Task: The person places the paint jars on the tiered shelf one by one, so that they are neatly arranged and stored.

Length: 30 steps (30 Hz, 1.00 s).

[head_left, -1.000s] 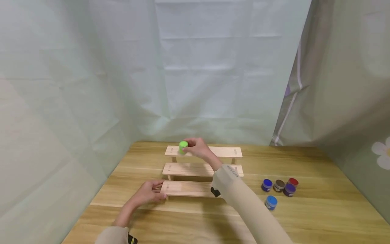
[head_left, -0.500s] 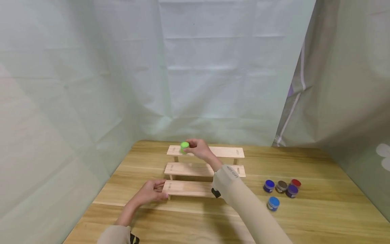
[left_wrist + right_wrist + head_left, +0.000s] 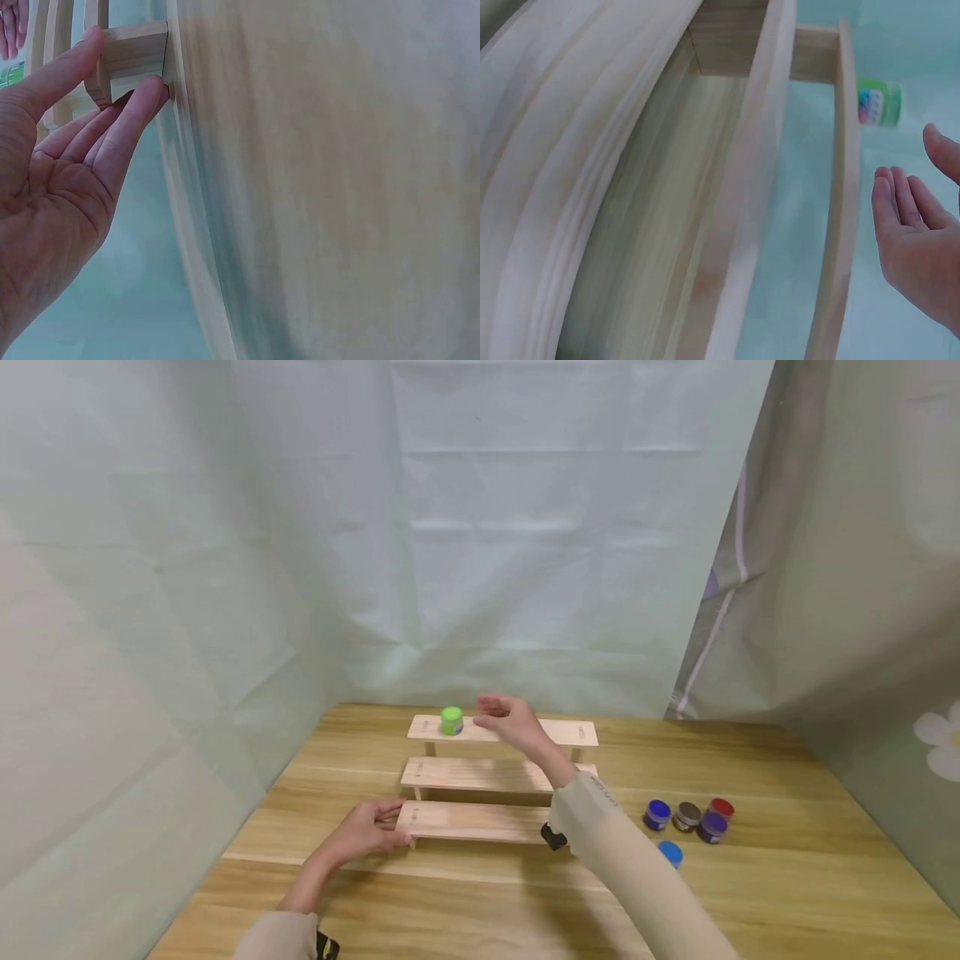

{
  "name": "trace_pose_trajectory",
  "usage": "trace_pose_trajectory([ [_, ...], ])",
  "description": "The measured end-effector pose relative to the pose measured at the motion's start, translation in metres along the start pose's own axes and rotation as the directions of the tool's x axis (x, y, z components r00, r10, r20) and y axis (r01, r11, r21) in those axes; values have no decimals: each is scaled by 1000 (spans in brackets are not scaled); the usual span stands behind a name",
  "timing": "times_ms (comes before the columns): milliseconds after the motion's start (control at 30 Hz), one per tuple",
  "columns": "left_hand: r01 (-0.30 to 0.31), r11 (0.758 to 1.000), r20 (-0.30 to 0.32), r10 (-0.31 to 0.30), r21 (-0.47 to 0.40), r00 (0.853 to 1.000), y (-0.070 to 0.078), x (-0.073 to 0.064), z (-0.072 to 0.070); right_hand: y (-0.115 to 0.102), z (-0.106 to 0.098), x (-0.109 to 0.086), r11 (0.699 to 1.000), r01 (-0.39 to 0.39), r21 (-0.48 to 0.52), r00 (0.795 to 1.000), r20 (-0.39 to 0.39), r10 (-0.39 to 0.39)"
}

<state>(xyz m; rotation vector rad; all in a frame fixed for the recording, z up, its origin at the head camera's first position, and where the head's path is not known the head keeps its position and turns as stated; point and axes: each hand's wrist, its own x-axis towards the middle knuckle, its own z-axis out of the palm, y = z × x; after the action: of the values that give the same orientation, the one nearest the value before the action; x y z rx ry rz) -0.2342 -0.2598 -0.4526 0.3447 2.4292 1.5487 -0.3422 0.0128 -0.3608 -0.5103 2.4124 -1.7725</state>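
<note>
A three-step wooden display stand (image 3: pixel 480 821) stands on the table. My left hand (image 3: pixel 365 832) holds the left end of its lowest step, thumb at the front edge and fingers reaching round the end; the left wrist view shows the fingertips (image 3: pixel 154 90) by the step's support. A small lime-green paint jar (image 3: pixel 452 721) stands upright near the left end of the top step. Just right of that jar my right hand (image 3: pixel 513 722) hovers over the top step, fingers extended and nothing in them. In the right wrist view a gap separates the hand (image 3: pixel 922 225) from the green jar (image 3: pixel 880 103).
Right of the stand on the wooden table (image 3: pixel 787 893) are several more jars: dark blue (image 3: pixel 657 814), brown (image 3: pixel 687 816), red (image 3: pixel 722 808), purple (image 3: pixel 712 827) and light blue (image 3: pixel 671 853). The right forearm partly covers the light blue one. A pale curtain (image 3: pixel 525 568) hangs behind.
My right hand has let go of the green jar and drawn back to the right, its fingers straightened. The jar now stands by itself on the top step. The left hand keeps its place.
</note>
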Motion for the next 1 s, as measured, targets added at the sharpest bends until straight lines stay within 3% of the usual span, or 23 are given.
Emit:
trace_pose_trajectory([
  [433,-34,996,10,34,78,999,2,3,-9,-2,-57,-33,1000,-3,23,999,-42,4],
  [667,-47,992,7,47,113,999,0,4,-15,6,-89,-57,1000,-11,13,994,-106,12],
  [1000,-25,990,-1,26,139,1000,-3,-4,-22,25,-134,-89,995,-87,-41,973,-217,76],
])
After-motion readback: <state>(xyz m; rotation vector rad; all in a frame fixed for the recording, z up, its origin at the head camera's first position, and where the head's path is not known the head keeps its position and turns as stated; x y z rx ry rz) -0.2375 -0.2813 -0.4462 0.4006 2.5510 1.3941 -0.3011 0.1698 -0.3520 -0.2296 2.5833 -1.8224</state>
